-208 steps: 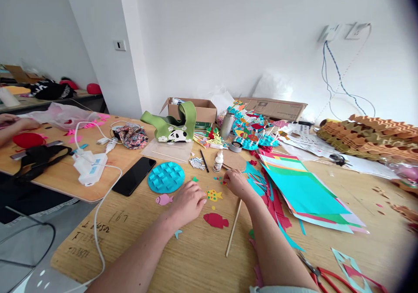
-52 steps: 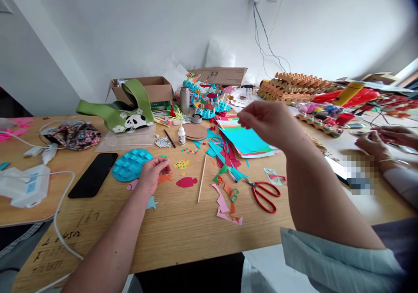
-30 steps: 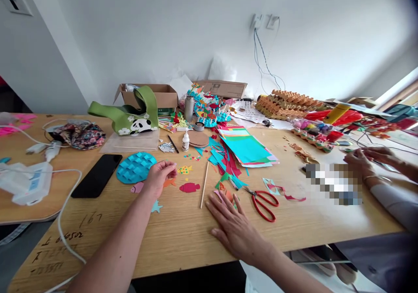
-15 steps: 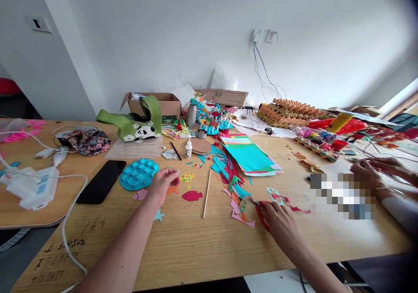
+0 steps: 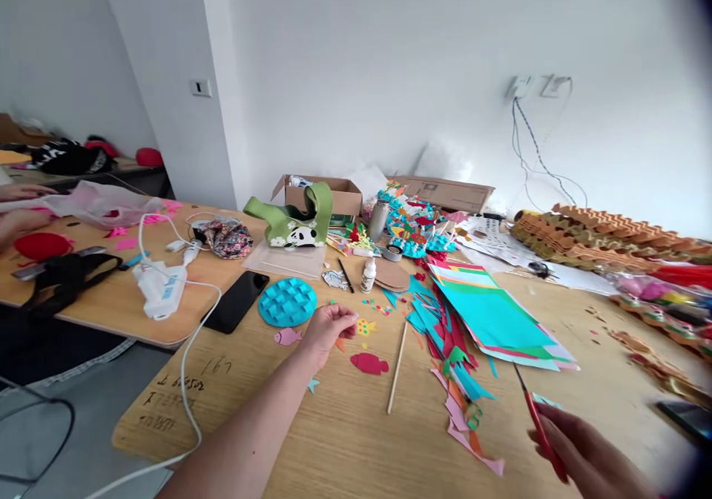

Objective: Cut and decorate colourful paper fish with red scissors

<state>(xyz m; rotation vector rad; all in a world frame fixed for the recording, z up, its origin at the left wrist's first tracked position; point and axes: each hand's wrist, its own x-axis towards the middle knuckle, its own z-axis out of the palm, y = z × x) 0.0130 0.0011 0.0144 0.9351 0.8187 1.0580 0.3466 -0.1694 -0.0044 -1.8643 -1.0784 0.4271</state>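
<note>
My left hand (image 5: 331,330) is closed in a pinch above the table, beside a yellow spotted paper fish (image 5: 366,327); whatever lies between its fingertips is too small to make out. Below the hand is a red paper fish (image 5: 370,363), with a purple paper fish (image 5: 288,336) to the left. A round blue woven paper piece (image 5: 288,301) lies behind my wrist. Red-handled scissors (image 5: 542,428) are in my right hand (image 5: 584,451), at the lower right, with their blades pointing away towards the stack of coloured paper (image 5: 495,314). A thin wooden stick (image 5: 397,369) lies between the hands.
Paper scraps (image 5: 439,328) run down the middle. Behind stand a glue bottle (image 5: 368,275), a metal flask (image 5: 379,221) and a green panda bag (image 5: 300,225). A phone (image 5: 236,302) and a power strip (image 5: 162,291) lie left. Another person's hand (image 5: 25,221) shows at far left.
The view has swung left. My right hand has lifted the red-handled scissors off the table, with the blades now pointing forward. My left hand keeps its pinch near the yellow fish.
</note>
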